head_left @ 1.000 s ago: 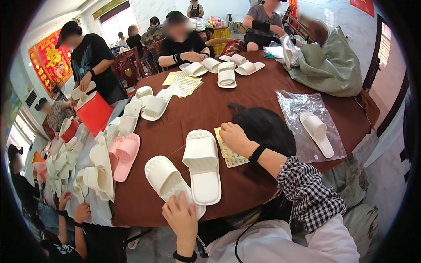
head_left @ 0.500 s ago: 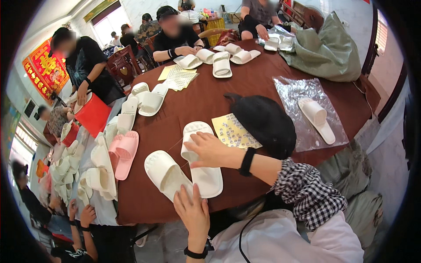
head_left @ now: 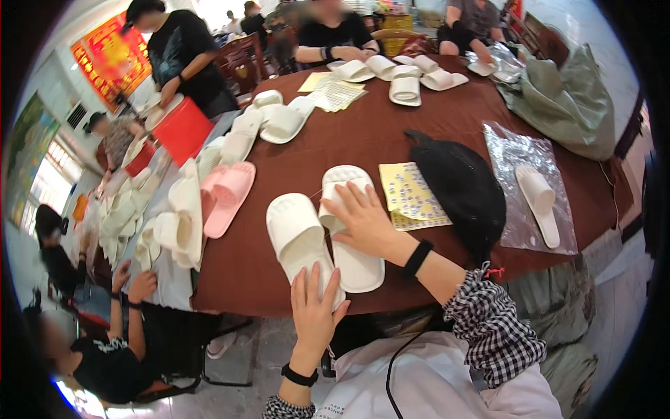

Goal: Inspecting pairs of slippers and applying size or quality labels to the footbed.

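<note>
At the near edge of a brown-clothed tabletop, my left fingers, slightly parted with the thumb standing off to the right, rest on the heel end of a white left-hand slipper. The slipper lies straight ahead of them, its long axis running away from me and leaning left, heel close, toe far; my left is clearly the nearer hand to it.

Just beyond and to the right, my right fingers fan out palm down over the strap of its white right-hand mate, pinching nothing that I can see. They come in from the right and cross that slipper at a slant, its sole reaching back toward me below my palm. The two slippers form a narrow V, closest at the heels, opening toward the toes; whether their edges touch there, I cannot tell.

Past my right fingers lie a yellow sticker sheet and, partly over it, a black cap; farther right, a single slipper rests on clear plastic. Off to the left sit pink slippers. Across the tabletop, more white slippers cluster before a seated co-worker in black.
</note>
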A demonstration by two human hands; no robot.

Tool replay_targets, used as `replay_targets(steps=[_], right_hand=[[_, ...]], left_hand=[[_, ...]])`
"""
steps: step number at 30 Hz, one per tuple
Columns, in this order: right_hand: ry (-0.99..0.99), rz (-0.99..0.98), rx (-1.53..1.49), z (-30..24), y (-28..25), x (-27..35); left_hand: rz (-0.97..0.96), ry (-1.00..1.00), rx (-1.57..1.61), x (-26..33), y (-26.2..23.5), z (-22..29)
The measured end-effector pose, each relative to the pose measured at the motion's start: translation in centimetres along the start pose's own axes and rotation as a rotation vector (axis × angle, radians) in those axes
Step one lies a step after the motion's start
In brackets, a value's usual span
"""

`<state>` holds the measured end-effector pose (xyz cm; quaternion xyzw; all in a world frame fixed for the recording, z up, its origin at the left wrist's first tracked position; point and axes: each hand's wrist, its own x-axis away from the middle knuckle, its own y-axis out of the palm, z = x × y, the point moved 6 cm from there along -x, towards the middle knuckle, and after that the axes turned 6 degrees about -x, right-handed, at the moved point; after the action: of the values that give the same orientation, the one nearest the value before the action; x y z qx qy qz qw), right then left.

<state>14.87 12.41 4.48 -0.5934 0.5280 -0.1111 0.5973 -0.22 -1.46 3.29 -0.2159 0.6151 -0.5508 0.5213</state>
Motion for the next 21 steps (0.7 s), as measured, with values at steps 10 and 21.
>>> replay_targets(steps=[10,21], right_hand=[[0.014,-0.115,0.017,-0.8,-0.2,0.9],[-0.090,-0.095,-0.359,-1.2,-4.6,0.6]], left_hand=[[-0.057,-0.023,0.017,1.0,-0.9,-2.9],[0.053,-0.122,0.128,0.0,-2.7,-3.5]])
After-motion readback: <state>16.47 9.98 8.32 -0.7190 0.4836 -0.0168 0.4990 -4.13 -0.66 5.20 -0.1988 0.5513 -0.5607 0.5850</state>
